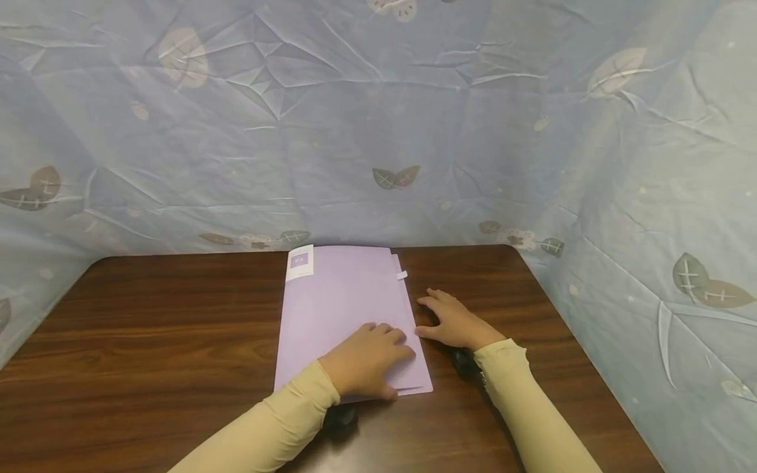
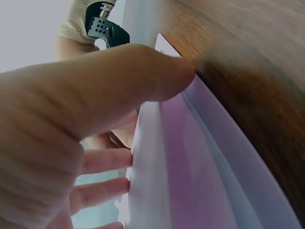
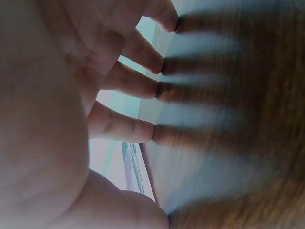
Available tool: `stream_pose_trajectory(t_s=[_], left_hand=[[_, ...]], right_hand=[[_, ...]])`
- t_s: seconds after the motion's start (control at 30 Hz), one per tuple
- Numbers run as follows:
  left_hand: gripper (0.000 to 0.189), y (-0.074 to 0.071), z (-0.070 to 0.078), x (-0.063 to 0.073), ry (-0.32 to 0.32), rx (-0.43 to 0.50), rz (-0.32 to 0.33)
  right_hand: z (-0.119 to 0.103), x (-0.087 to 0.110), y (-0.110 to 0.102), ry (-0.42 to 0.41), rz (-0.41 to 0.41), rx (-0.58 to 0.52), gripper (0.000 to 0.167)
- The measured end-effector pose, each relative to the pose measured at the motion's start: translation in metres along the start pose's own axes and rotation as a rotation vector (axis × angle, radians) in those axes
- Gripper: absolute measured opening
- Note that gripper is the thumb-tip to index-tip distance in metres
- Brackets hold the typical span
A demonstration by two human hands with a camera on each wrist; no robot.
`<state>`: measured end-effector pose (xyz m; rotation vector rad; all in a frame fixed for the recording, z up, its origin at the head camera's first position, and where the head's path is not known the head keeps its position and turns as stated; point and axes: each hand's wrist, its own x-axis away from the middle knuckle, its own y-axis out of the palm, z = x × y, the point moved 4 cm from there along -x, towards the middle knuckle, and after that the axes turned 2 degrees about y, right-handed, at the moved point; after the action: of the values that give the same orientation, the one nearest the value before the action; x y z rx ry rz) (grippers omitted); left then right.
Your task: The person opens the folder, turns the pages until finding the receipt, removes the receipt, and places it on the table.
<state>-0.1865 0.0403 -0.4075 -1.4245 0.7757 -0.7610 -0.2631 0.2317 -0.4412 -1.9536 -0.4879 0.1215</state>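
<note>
A closed light purple file folder [image 1: 337, 302] lies on the table, with a white label [image 1: 300, 263] at its upper left corner and a small white tab [image 1: 402, 275] on its right side. My left hand [image 1: 368, 360] rests on the folder's lower right part, fingers spread over the cover. In the left wrist view the thumb [image 2: 157, 74] touches the folder's near edge, where its layers stand slightly apart. Just right of the folder, my right hand [image 1: 455, 322] touches the tabletop with spread fingertips. The right wrist view shows those fingers [image 3: 126, 125] on the wood, holding nothing.
The dark wooden table [image 1: 148, 341] extends to both sides of the folder. A pale, leaf-patterned cloth [image 1: 331, 151] hangs behind the table and along its sides. A dark strap piece [image 1: 464, 364] sits under the right wrist, another [image 1: 341, 417] under the left.
</note>
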Motion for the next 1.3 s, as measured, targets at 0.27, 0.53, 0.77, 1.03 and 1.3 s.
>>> stream_pose_trajectory(t_s=[0.27,0.53,0.77,1.03,1.3], left_hand=[[0.062,-0.004,0.009,-0.004,0.072,-0.028,0.005],[0.063,-0.010,0.013,-0.006,0.092,-0.010,-0.006],[0.052,-0.011,0.016,-0.009,0.121,-0.044,0.013],[0.036,-0.013,0.018,-0.011,0.136,-0.036,0.060],[0.028,-0.012,0.020,-0.011,0.133,-0.042,0.092]], right_hand=[[-0.001,0.001,-0.001,0.000,-0.007,0.000,0.069],[-0.002,0.002,-0.002,0.001,-0.001,0.019,0.068],[-0.002,0.002,-0.002,0.005,-0.001,0.009,0.067],[-0.001,0.002,0.000,0.009,-0.004,-0.002,0.068],[0.000,0.001,0.000,0.001,0.003,0.005,0.070]])
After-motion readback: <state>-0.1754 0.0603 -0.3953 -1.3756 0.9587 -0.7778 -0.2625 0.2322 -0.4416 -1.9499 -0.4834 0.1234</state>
